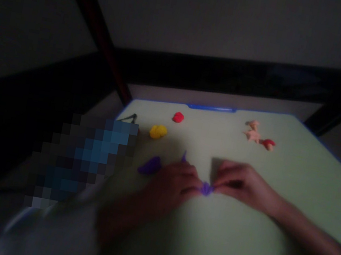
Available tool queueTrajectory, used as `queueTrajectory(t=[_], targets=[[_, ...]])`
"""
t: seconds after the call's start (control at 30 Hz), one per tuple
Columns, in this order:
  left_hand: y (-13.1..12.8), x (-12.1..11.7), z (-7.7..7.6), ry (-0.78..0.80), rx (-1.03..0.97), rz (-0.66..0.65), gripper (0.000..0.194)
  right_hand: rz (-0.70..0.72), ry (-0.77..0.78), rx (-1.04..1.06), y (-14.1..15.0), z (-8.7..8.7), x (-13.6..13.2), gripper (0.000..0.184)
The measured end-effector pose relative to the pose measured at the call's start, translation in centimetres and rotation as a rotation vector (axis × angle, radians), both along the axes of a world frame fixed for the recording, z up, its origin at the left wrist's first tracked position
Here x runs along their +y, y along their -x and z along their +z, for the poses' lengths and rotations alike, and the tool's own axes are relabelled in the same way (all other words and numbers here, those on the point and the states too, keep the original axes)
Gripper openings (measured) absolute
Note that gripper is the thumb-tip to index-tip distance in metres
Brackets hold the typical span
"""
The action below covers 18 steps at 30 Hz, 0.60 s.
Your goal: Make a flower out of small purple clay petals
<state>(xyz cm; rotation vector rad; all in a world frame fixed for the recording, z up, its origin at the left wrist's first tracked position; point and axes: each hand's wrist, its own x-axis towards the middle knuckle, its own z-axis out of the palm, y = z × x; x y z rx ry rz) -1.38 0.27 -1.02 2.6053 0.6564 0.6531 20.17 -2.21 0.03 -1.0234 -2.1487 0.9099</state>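
Observation:
Low over the pale table, a small lump of purple modelling clay (207, 189) sits between my two hands. My left hand (177, 181) pinches it from the left, and my right hand (241, 184) holds its right side between thumb and fingertips. Both hands are closed on it. A thin purple point (184, 156) of clay shows just beyond my left knuckles; whether it joins the piece in my fingers is hidden. Beside my left hand lies a larger purple clay lump (150, 165).
Farther back on the table (219, 241) are a yellow clay lump (158, 132) and a red one (178, 117). At the back right lie small peach shapes (253, 136) and a red-and-peach piece (268, 144). A blurred-out patch (93, 153) covers the left side. The light is dim.

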Motion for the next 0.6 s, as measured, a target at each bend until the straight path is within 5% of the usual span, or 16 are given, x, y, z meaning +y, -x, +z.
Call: queueTrajectory(t=[0.33,0.6], targets=[[0.0,-0.2,0.1,0.029,0.025,0.022,0.014,-0.025,-0.04,-0.011,0.0,-0.1,-0.1,0.024],[0.0,-0.2,0.0,0.006,0.017,0.009,0.015,0.062,-0.563,-0.315,-1.0,-0.7,-2.5,0.039]])
